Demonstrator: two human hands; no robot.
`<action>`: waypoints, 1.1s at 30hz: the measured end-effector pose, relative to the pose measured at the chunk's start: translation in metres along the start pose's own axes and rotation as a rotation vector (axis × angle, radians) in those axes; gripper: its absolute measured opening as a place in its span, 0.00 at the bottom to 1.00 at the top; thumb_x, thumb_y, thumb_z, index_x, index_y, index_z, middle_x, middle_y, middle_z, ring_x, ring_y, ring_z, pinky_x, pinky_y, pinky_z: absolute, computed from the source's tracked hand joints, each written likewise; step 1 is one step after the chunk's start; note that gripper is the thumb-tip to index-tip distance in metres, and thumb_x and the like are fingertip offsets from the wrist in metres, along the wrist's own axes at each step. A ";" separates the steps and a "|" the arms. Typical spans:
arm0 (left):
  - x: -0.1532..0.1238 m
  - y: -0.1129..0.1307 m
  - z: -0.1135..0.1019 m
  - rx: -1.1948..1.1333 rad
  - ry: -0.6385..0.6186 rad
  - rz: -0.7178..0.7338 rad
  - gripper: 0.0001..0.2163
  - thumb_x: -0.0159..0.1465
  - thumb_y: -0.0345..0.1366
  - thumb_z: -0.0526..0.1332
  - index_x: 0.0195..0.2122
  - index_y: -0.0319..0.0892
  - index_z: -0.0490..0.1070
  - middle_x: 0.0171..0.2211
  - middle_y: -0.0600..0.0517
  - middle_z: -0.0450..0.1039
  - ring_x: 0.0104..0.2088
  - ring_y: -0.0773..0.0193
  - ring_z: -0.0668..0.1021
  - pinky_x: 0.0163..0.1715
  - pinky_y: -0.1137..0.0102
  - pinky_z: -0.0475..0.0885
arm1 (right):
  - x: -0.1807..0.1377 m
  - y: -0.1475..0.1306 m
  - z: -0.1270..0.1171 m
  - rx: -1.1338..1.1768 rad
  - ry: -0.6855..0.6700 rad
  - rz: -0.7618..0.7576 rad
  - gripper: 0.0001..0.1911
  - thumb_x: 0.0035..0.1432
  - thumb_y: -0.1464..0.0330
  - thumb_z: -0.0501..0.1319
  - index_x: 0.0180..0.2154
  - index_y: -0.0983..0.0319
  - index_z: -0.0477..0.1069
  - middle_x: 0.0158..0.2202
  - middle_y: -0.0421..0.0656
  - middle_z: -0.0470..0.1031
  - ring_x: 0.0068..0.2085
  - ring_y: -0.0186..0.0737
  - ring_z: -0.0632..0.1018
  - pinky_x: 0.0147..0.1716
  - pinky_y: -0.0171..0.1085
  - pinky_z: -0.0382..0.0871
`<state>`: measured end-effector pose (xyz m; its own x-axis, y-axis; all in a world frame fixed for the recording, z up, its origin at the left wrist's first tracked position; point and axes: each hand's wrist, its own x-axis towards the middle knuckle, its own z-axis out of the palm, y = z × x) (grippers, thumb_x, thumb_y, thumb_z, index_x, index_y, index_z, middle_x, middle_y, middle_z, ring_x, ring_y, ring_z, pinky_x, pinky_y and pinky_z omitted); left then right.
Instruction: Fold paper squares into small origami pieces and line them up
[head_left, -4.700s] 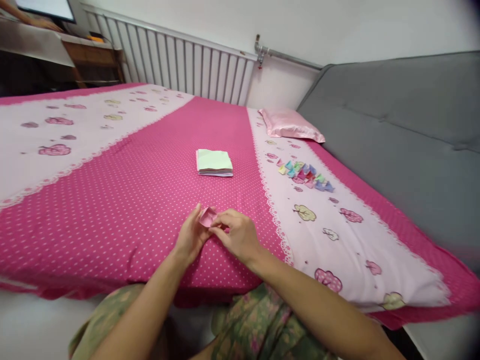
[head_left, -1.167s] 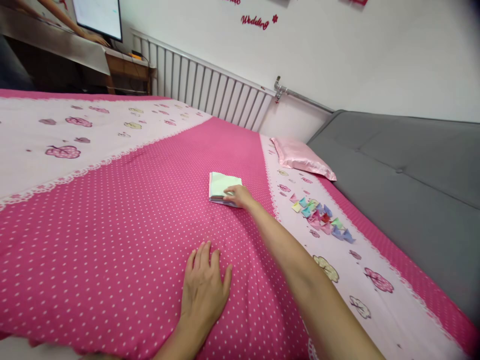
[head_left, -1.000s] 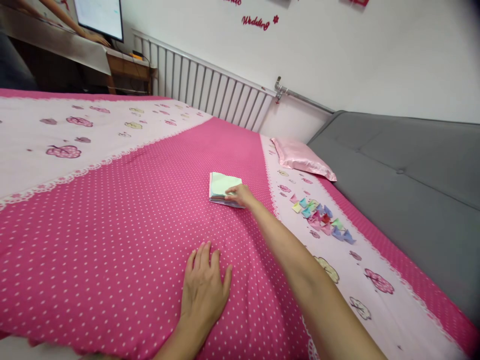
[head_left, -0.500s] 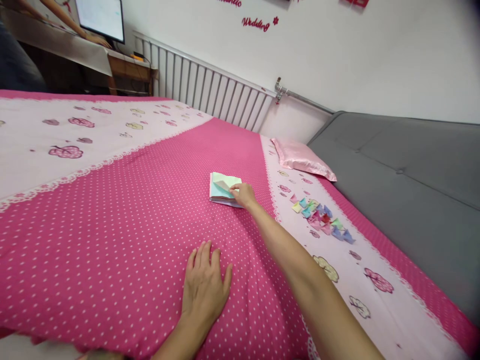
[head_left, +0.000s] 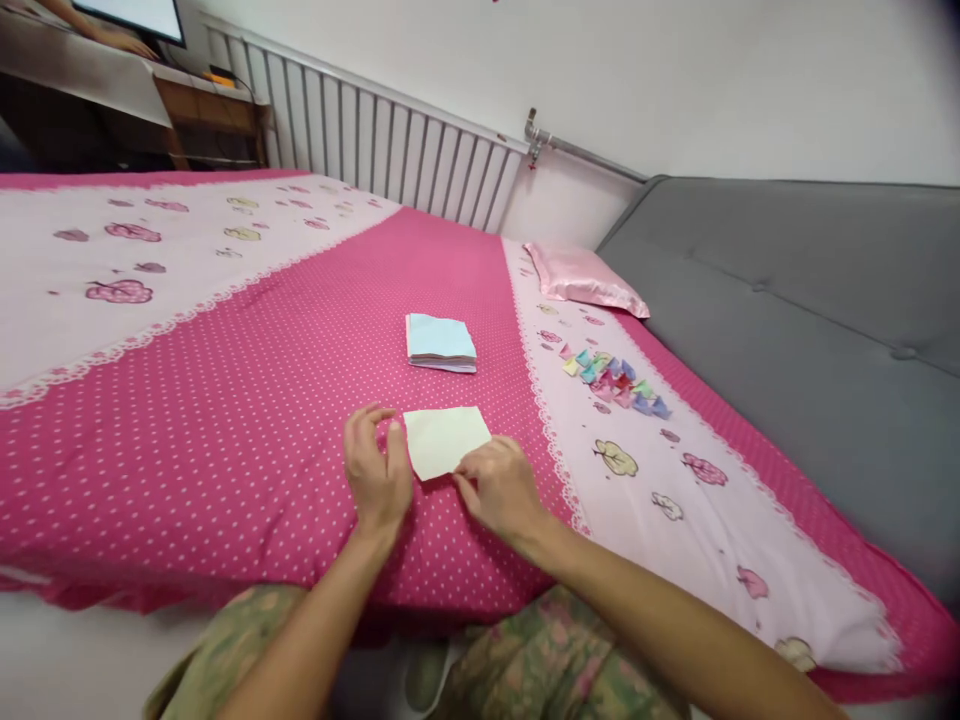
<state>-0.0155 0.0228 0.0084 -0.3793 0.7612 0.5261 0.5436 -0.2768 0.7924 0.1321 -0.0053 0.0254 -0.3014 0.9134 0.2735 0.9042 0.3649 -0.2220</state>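
Observation:
A pale square paper sheet [head_left: 444, 440] lies on the pink dotted bedspread [head_left: 247, 400] close to the bed's near edge. My right hand [head_left: 501, 488] pinches the sheet's near right corner. My left hand [head_left: 375, 470] is at the sheet's left edge, fingers curled, thumb and forefinger touching that edge. Farther back sits a stack of coloured paper squares [head_left: 441, 343], its top sheet light blue. Neither hand touches the stack.
Several small folded paper pieces [head_left: 613, 376] in mixed colours lie on the pale floral stripe to the right. A pink pillow [head_left: 583, 276] lies beyond them, beside a grey sofa [head_left: 787, 300]. A radiator [head_left: 375, 150] lines the far wall. Another person's arm is at a desk, top left.
My right hand took the top pale sheet off the stack and brought it near the bed's edge. My left hand lifted from lying flat and came to the sheet's left edge.

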 end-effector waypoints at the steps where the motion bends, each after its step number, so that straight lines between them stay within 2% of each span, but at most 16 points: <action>1: 0.001 0.001 -0.004 -0.006 0.001 0.022 0.10 0.62 0.35 0.49 0.38 0.39 0.67 0.42 0.45 0.68 0.47 0.58 0.69 0.49 0.61 0.64 | -0.006 -0.004 0.001 0.008 -0.050 0.018 0.08 0.53 0.66 0.58 0.27 0.57 0.75 0.28 0.43 0.77 0.33 0.42 0.74 0.43 0.41 0.60; 4: -0.001 0.001 -0.010 -0.012 -0.068 0.088 0.11 0.63 0.36 0.49 0.40 0.37 0.67 0.43 0.44 0.68 0.49 0.59 0.69 0.49 0.62 0.65 | -0.010 -0.011 -0.004 0.067 -0.199 0.065 0.12 0.54 0.61 0.56 0.31 0.58 0.76 0.31 0.44 0.78 0.35 0.42 0.75 0.38 0.38 0.63; 6: -0.004 -0.001 -0.009 0.013 -0.151 0.165 0.13 0.63 0.35 0.48 0.42 0.37 0.67 0.46 0.43 0.68 0.50 0.59 0.68 0.51 0.61 0.64 | -0.002 -0.010 -0.013 0.119 -0.220 0.141 0.15 0.58 0.62 0.52 0.36 0.59 0.76 0.34 0.45 0.78 0.37 0.42 0.76 0.37 0.37 0.64; 8: -0.006 -0.003 -0.003 0.072 -0.257 0.274 0.14 0.63 0.34 0.47 0.45 0.36 0.67 0.51 0.42 0.66 0.53 0.58 0.67 0.52 0.61 0.62 | 0.011 -0.009 -0.020 0.160 -0.112 0.227 0.17 0.60 0.65 0.48 0.41 0.62 0.73 0.39 0.47 0.76 0.41 0.43 0.75 0.41 0.39 0.64; 10: -0.009 -0.006 0.006 0.178 -0.383 0.391 0.16 0.63 0.33 0.47 0.48 0.34 0.66 0.53 0.40 0.64 0.56 0.57 0.64 0.55 0.60 0.59 | 0.023 -0.007 -0.018 0.285 0.017 0.217 0.20 0.62 0.64 0.46 0.50 0.64 0.66 0.48 0.49 0.71 0.49 0.43 0.70 0.48 0.40 0.61; 11: -0.010 -0.008 0.012 0.244 -0.451 0.431 0.18 0.62 0.32 0.46 0.50 0.32 0.64 0.54 0.39 0.64 0.57 0.55 0.62 0.56 0.59 0.57 | 0.027 -0.007 -0.013 0.374 0.041 0.153 0.23 0.62 0.62 0.45 0.55 0.64 0.60 0.53 0.49 0.66 0.54 0.42 0.66 0.52 0.40 0.58; 13: -0.015 -0.013 0.022 0.369 -0.588 0.483 0.21 0.61 0.30 0.46 0.55 0.30 0.59 0.56 0.38 0.60 0.59 0.55 0.59 0.57 0.59 0.54 | 0.031 -0.006 0.003 0.505 -0.047 0.024 0.29 0.62 0.56 0.43 0.60 0.64 0.48 0.61 0.48 0.53 0.61 0.40 0.56 0.57 0.40 0.50; 15: -0.020 -0.018 0.029 0.465 -0.726 0.536 0.24 0.60 0.33 0.47 0.58 0.30 0.54 0.59 0.38 0.54 0.60 0.54 0.56 0.58 0.59 0.52 | 0.029 -0.004 0.023 0.521 -0.156 -0.029 0.34 0.61 0.53 0.40 0.61 0.66 0.42 0.63 0.49 0.45 0.63 0.40 0.47 0.60 0.41 0.42; 17: -0.025 -0.021 0.032 0.554 -0.796 0.556 0.26 0.60 0.35 0.48 0.59 0.30 0.51 0.61 0.38 0.51 0.61 0.53 0.54 0.58 0.59 0.49 | 0.025 0.000 0.040 0.486 -0.212 -0.031 0.37 0.61 0.52 0.38 0.61 0.71 0.40 0.64 0.52 0.40 0.64 0.40 0.43 0.61 0.41 0.37; 21: -0.027 -0.021 0.030 0.649 -0.835 0.574 0.27 0.61 0.35 0.47 0.61 0.31 0.48 0.62 0.39 0.46 0.61 0.52 0.51 0.59 0.58 0.46 | 0.021 0.010 0.054 0.420 -0.241 0.000 0.35 0.61 0.52 0.34 0.62 0.70 0.40 0.64 0.49 0.39 0.64 0.40 0.41 0.61 0.42 0.35; 27: -0.022 -0.018 0.028 0.701 -0.841 0.484 0.25 0.62 0.36 0.42 0.59 0.29 0.51 0.60 0.39 0.52 0.61 0.54 0.54 0.58 0.59 0.45 | 0.023 0.025 0.052 0.294 -0.266 0.089 0.34 0.61 0.52 0.31 0.62 0.65 0.41 0.64 0.46 0.41 0.64 0.40 0.42 0.61 0.44 0.34; 33: -0.014 -0.023 0.025 0.715 -0.813 0.406 0.26 0.62 0.42 0.41 0.59 0.34 0.53 0.61 0.42 0.51 0.61 0.54 0.53 0.58 0.59 0.44 | 0.023 0.039 0.052 0.114 -0.258 0.136 0.34 0.60 0.50 0.32 0.62 0.60 0.42 0.65 0.43 0.39 0.64 0.42 0.41 0.60 0.45 0.32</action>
<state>-0.0043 0.0334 -0.0248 0.3734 0.9167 0.1425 0.9131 -0.3903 0.1179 0.1449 0.0391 -0.0253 -0.2601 0.9656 -0.0091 0.9061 0.2408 -0.3477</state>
